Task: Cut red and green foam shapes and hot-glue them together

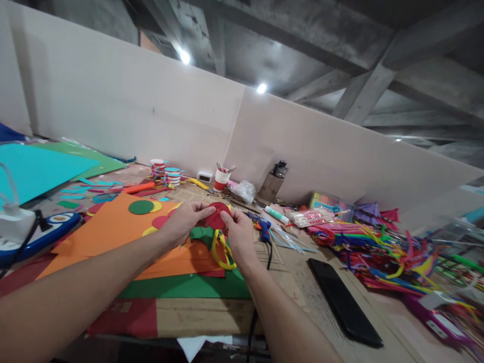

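A red paper circle (216, 218) is pinched between both my hands above the table. My left hand (185, 221) grips its left edge, with the thumb on the near face. On its right edge, my right hand (241, 236) holds on with thumb and fingers. Just beneath are scissors with yellow handles (216, 252) and a dark green paper piece (202, 236). Orange paper sheets (91, 227) spread under my left forearm, bearing a green paper circle (141, 207) and several red and yellow ones. Green paper (181, 287) lies below the orange.
Right of my hands is a blue glue gun (264, 229) with a black cord. A black phone (342, 300) lies further right, near a heap of colourful pipe cleaners (381, 252). At the back stand a bottle (272, 184) and a cup of pens (221, 180). A power strip (56, 229) sits left.
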The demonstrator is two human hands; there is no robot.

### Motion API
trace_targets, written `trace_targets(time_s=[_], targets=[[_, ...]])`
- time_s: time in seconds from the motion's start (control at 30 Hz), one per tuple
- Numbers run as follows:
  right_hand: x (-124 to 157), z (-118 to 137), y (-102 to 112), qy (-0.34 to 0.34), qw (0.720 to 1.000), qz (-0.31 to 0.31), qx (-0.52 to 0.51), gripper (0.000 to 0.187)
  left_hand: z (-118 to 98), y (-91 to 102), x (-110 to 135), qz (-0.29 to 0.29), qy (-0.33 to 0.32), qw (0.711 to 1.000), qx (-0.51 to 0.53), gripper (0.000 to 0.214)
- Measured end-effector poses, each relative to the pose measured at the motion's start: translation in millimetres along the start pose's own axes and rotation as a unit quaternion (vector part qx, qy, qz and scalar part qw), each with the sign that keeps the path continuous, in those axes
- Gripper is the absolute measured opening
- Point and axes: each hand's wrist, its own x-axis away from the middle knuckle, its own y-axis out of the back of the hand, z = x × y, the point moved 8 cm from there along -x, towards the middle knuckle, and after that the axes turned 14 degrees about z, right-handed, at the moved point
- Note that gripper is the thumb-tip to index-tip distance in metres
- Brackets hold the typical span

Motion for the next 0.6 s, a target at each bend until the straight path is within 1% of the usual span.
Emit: trace_targets(time_s=[0.1,0.23,0.33,0.4,0.5,0.6], targets=[[-0.6,-1.5,-0.7,0.004,1.000,-0.001,-0.002,0.028,1.2,-3.2,0.0,0.020,0.015,0.999,-0.038,0.038],[-0.4,7.8,-5.5,0.034,0.999,0.023,0.024,0.027,-0.1,3.1,-0.1,0.010,0.027,0.994,-0.101,0.034],[1.4,13.9,-6.0,0.040,0.998,0.028,0.037,0.026,-1.2,-0.1,-0.8,0.039,0.034,0.991,-0.126,0.030],[2.4,12.3,-3.1,0.027,0.999,0.012,0.025,0.025,-1.0,-4.8,-0.5,0.054,0.040,0.989,-0.128,0.029],[2.5,4.7,2.1,0.017,1.000,-0.021,-0.014,0.028,-0.3,-10.4,1.6,0.045,0.044,0.992,-0.105,0.031],[0.2,-4.0,4.4,0.023,0.997,-0.038,-0.059,0.030,2.7,-15.4,3.5,0.043,0.049,0.995,-0.074,0.036]])
